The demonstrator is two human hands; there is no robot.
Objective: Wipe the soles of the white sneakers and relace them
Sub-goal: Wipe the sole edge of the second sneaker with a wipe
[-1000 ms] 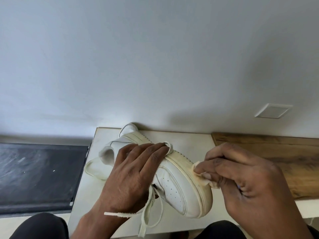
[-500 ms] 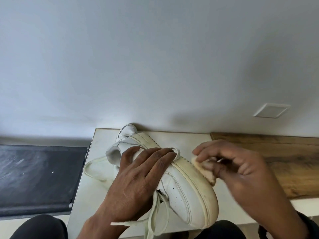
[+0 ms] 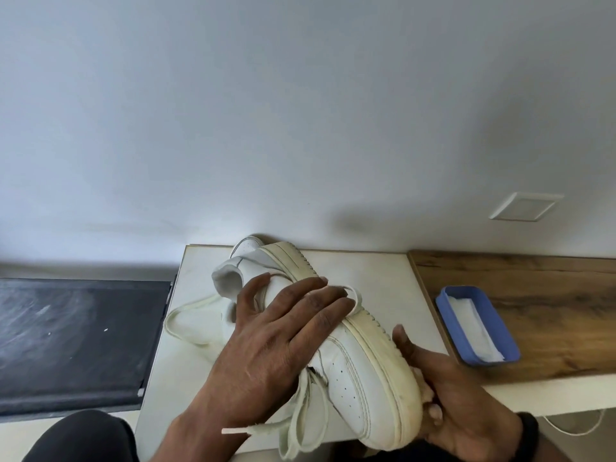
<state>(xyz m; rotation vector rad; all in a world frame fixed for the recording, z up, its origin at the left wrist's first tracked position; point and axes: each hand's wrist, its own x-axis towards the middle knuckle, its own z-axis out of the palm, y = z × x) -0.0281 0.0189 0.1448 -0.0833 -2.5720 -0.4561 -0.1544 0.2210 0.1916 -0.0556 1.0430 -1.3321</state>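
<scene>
My left hand (image 3: 276,341) covers sneaker (image 3: 353,371) midsection, hiding eyelets. Wipe (image 3: 425,393) mostly buried between sole edge and right hand (image 3: 466,405); my grip there not clearly readable. Second sneaker (image 3: 248,243) mostly hidden behind first. Lace (image 3: 300,428) ends run off bottom edge. Tray (image 3: 445,303) contents indistinct.

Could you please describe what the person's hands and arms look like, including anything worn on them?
Both hands are bare, with no gloves or rings visible. The left hand and its forearm show no sleeve and nothing on the wrist. The right hand has a black band around its wrist; past that the arm leaves the view.
</scene>
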